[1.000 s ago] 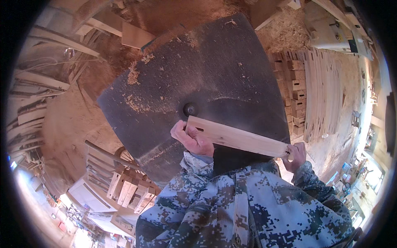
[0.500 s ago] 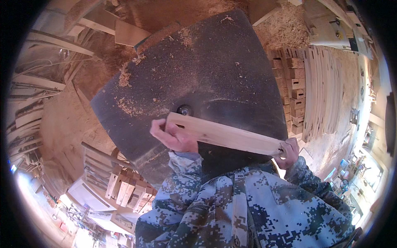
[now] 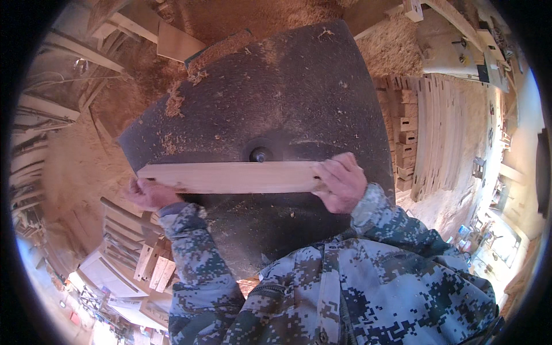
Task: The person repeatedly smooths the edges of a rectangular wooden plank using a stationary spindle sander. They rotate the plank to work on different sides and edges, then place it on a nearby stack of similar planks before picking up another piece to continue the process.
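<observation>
A pale wooden board [image 3: 230,177] lies crosswise over a dark machine table [image 3: 299,86] sprinkled with shavings. Gripping its left end is my left hand [image 3: 152,194], fingers closed at the board's lower edge. My right hand [image 3: 342,183] is wrapped round the other end, its thumb below and fingers over the top. Just beyond the board's far edge, a round cutter spindle [image 3: 259,154] rises from a circular recess in the table. Whether the board touches the spindle, I cannot tell for sure.
Stacked slotted wooden blocks [image 3: 407,138] and a row of long boards [image 3: 440,132] stand to the right. At lower left is a rack [image 3: 129,230] near more wooden pieces [image 3: 154,264]. Sawdust heaps [image 3: 391,52] lie behind the table.
The board has slid left along the spindle and turned from slanting to nearly level. Both hands moved left with it, still gripping its ends.
</observation>
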`<move>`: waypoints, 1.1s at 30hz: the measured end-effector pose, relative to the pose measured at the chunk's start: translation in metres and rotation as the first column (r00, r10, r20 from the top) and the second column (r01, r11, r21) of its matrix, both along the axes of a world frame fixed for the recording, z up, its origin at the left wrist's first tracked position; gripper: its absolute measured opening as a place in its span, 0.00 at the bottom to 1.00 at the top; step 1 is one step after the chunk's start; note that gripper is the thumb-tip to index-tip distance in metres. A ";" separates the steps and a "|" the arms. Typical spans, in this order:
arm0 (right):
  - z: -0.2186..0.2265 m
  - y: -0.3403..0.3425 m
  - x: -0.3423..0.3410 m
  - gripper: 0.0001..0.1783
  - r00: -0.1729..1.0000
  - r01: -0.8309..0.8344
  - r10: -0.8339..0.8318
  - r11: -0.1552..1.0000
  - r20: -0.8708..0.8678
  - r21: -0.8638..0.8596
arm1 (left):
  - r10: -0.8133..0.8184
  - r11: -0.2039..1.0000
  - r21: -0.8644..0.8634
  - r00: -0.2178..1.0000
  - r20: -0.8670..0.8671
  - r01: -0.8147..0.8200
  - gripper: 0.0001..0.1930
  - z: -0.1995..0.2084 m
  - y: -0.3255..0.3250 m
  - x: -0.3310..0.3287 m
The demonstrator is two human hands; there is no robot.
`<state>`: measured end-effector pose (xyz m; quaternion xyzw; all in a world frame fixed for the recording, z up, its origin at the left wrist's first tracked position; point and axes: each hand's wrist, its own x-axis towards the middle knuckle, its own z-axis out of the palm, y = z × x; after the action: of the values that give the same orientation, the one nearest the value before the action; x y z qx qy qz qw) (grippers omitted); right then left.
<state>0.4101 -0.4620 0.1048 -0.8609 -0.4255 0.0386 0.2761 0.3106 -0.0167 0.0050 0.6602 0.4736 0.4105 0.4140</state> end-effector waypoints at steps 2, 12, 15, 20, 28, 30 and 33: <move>-0.005 0.029 0.005 0.33 0.997 -0.075 0.075 0.997 -0.015 -0.009 | 0.109 0.993 -0.038 0.994 0.025 -0.108 0.21 -0.008 0.021 -0.018; -0.020 0.178 -0.011 0.13 0.916 -0.389 0.392 0.920 -0.080 0.049 | -0.042 0.947 0.108 0.449 -0.893 0.302 0.37 -0.054 0.212 -0.237; -0.019 0.198 -0.022 0.13 0.938 -0.346 0.347 0.934 0.009 0.092 | -0.044 0.997 0.011 0.706 -0.707 0.074 0.23 -0.050 0.227 -0.260; -0.004 0.124 -0.036 0.20 0.967 -0.195 0.203 0.978 -0.155 0.068 | 0.128 0.839 -0.515 0.983 -0.130 -0.177 0.14 0.005 0.136 -0.211; 0.008 -0.168 -0.064 0.16 0.930 0.349 -0.356 0.934 -0.092 -0.079 | -0.336 0.942 -0.131 0.836 -0.434 0.310 0.12 0.061 -0.161 -0.068; 0.005 -0.208 -0.076 0.15 0.874 0.455 -0.452 0.890 -0.181 -0.025 | -0.400 0.915 -0.127 0.814 -0.422 0.384 0.12 0.057 -0.201 -0.041; 0.003 -0.236 -0.086 0.13 0.840 0.494 -0.512 0.859 -0.179 -0.135 | -0.367 0.901 0.052 0.822 -0.436 0.431 0.13 0.050 -0.220 -0.020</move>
<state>0.3239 -0.6977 0.1078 -0.9442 -0.1512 0.0724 0.2834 0.2909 -0.2366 0.0547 0.8455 0.3697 0.1986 0.3301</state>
